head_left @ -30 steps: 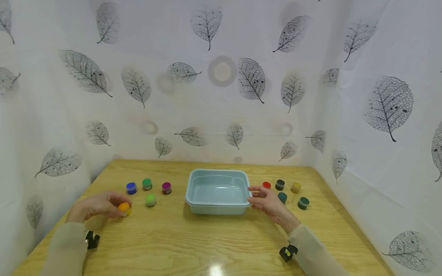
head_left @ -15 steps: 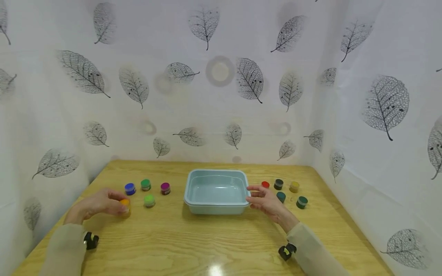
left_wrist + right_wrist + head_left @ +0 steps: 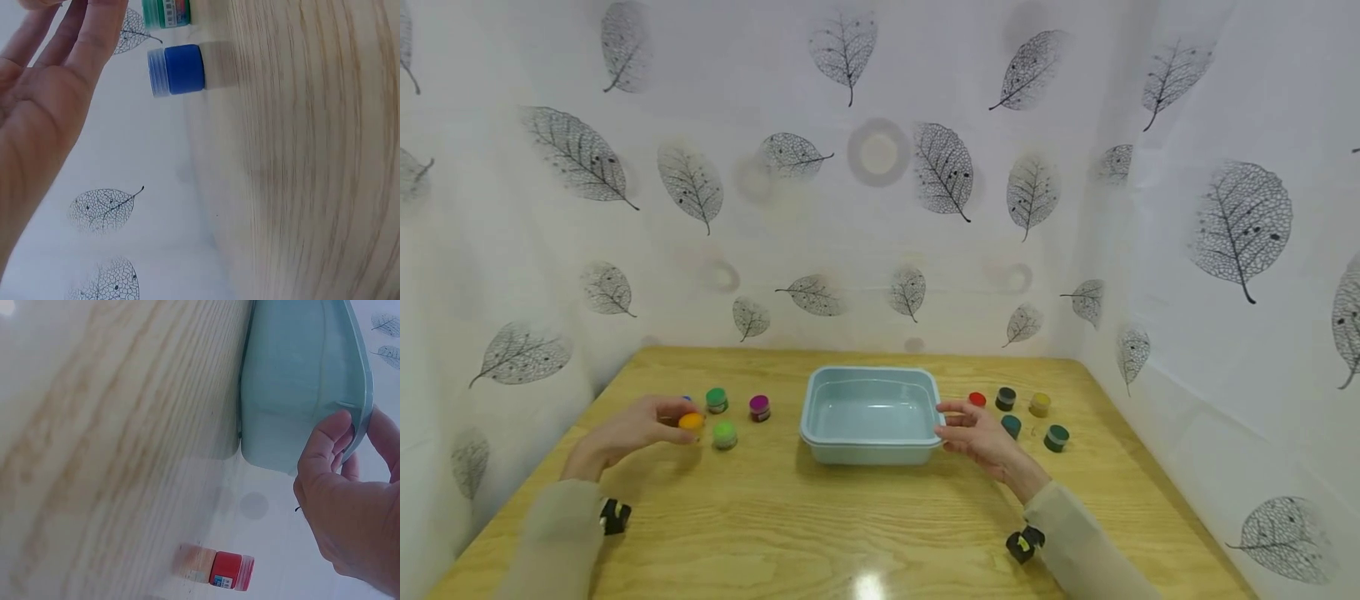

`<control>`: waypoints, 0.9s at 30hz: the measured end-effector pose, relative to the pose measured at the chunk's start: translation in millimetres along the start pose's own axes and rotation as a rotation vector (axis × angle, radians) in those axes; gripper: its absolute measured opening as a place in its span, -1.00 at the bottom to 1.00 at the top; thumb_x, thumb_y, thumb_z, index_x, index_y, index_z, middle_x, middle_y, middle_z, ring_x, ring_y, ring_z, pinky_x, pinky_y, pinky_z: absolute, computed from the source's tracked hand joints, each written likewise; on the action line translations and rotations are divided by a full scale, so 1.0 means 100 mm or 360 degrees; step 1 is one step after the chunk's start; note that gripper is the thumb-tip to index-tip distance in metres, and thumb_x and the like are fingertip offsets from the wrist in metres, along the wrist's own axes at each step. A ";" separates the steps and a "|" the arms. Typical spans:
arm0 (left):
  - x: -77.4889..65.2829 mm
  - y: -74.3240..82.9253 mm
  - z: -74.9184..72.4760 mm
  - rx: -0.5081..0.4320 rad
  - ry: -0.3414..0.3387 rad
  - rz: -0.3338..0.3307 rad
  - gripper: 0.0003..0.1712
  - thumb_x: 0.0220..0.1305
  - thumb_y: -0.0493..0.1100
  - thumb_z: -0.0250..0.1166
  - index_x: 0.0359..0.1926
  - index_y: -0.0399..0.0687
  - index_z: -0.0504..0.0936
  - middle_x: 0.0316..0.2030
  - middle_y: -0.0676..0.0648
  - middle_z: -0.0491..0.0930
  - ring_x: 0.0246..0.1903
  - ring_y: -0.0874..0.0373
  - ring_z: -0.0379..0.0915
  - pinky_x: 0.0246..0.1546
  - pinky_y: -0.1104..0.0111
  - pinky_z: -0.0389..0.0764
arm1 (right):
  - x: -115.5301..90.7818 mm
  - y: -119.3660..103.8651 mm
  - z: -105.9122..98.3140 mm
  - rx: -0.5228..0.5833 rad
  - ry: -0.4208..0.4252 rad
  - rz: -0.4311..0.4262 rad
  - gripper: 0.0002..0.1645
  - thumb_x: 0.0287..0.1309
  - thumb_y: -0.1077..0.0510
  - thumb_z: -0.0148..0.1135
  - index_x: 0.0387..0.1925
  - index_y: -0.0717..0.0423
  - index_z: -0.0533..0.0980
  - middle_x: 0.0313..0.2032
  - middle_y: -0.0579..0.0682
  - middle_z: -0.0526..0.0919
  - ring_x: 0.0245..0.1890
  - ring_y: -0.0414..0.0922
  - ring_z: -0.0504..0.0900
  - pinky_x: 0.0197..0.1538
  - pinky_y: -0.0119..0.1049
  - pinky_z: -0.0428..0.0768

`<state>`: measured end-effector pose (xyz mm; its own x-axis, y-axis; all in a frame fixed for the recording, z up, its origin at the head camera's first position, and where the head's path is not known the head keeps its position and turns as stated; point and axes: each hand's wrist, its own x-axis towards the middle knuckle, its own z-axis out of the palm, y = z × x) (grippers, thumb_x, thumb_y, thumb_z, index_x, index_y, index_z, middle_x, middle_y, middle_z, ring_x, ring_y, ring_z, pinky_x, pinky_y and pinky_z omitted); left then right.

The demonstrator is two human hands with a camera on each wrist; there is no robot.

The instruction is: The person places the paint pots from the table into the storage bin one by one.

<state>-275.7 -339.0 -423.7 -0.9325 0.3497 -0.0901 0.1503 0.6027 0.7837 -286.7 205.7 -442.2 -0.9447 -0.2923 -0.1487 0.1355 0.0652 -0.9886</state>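
Head view: the left hand pinches an orange-lidded jar between half-closed fingers. Well right of those fingers lies the blue tub, long axis sideways, rim pinched by the nearer right hand.

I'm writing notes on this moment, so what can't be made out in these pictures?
Head view: most of the blue jar, behind the left hand.
Head view: lower part of the red jar, behind the right hand.
Left wrist view: part of the green jar and the grip on the orange jar, beyond the top edge.
Right wrist view: the red jar's label, too small to read.
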 end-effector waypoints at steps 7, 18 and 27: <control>0.07 0.11 0.06 -0.0133 0.0015 0.0058 -0.40 0.26 -0.03 0.36 0.21 -0.30 0.49 0.07 -0.27 0.56 -0.05 0.17 0.52 -0.01 0.38 0.57 | -0.01 -0.01 0.01 -0.0005 0.0006 0.0015 -0.30 0.22 0.20 0.32 0.32 0.31 0.28 -0.03 0.10 0.46 -0.22 -0.15 0.58 -0.12 -0.35 0.68; 0.27 0.26 0.24 -0.0213 0.0198 0.0123 -0.33 0.30 0.02 0.32 0.31 -0.20 0.40 0.02 -0.24 0.58 -0.14 -0.08 0.56 -0.09 0.19 0.64 | -0.01 -0.01 0.02 0.0019 0.0020 0.0011 -0.30 0.22 0.23 0.32 0.32 0.33 0.28 -0.07 0.07 0.45 -0.24 -0.16 0.55 -0.14 -0.35 0.67; 0.42 0.33 0.42 -0.0322 0.0332 0.0175 -0.39 0.20 -0.01 0.42 0.15 -0.26 0.48 -0.05 -0.18 0.61 -0.14 0.22 0.57 -0.07 0.25 0.67 | 0.00 0.00 0.02 0.0014 0.0018 0.0000 -0.30 0.23 0.22 0.31 0.33 0.33 0.27 -0.10 0.04 0.47 -0.25 -0.17 0.55 -0.17 -0.38 0.67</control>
<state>-296.4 -273.7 -427.3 -0.9647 0.2376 0.1134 0.2050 0.4074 0.8900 -285.8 203.5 -442.6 -0.9479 -0.2818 -0.1484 0.1380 0.0566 -0.9888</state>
